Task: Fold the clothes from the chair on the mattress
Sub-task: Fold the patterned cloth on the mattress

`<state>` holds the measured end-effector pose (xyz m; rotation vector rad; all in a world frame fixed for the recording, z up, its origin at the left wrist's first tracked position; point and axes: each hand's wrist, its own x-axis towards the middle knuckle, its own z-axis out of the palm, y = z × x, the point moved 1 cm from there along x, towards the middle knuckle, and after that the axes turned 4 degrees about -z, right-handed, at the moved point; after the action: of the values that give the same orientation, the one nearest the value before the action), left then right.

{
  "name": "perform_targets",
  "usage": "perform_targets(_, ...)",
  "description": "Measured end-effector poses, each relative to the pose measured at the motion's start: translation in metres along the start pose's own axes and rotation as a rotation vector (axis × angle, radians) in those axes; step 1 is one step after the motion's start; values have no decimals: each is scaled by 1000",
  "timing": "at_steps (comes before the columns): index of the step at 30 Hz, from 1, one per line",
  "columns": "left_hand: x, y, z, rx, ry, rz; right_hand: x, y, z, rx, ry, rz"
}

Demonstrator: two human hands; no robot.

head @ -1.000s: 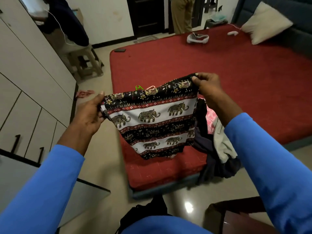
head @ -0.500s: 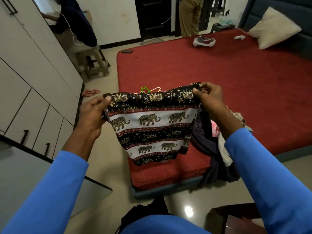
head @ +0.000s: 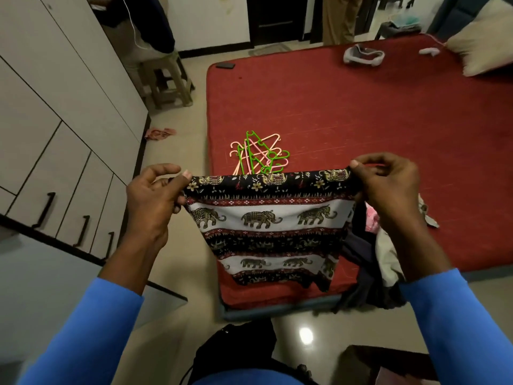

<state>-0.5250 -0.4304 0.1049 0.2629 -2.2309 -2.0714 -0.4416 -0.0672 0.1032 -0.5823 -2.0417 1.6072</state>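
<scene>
A black, white and red elephant-print garment point(head: 266, 223) hangs stretched between my hands above the near left corner of the red mattress point(head: 347, 115). My left hand point(head: 151, 200) pinches its top left corner. My right hand point(head: 388, 190) pinches the top right corner. A heap of dark, pink and pale clothes point(head: 372, 257) lies on the mattress edge under my right forearm and droops over the side. The dark wooden chair point(head: 383, 365) shows at the bottom right.
Pink and green hangers point(head: 258, 154) lie on the mattress behind the garment. A headset point(head: 363, 55), a controller point(head: 429, 51) and a pillow point(head: 483, 48) sit at the far end. White cupboards point(head: 55, 120) line the left; a stool point(head: 166, 79) and a standing person point(head: 338, 18) are beyond.
The view has tipped down and closer. The garment sits lower over the mattress corner, the hangers now show in full behind it, and both hands keep their pinch on the top corners.
</scene>
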Motion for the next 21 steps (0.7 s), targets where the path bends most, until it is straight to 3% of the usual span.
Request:
perform_targets(3, 31, -8, 16, 6, -7, -27, 30, 6, 22, 72, -10, 87)
perform_targets(7, 104, -50, 50, 22, -31, -152, 92, 49, 67, 172, -66, 339)
perform_targets(12, 215, -146, 105, 57, -50, -310, 186, 153, 139, 176, -70, 569)
perform_targets(17, 315, -249, 160, 28, -85, -554, 267, 260, 219, 212, -281, 811)
perform_targets(21, 372, -320, 189, 6, -62, -677, 303, 332, 261, 129, -289, 826)
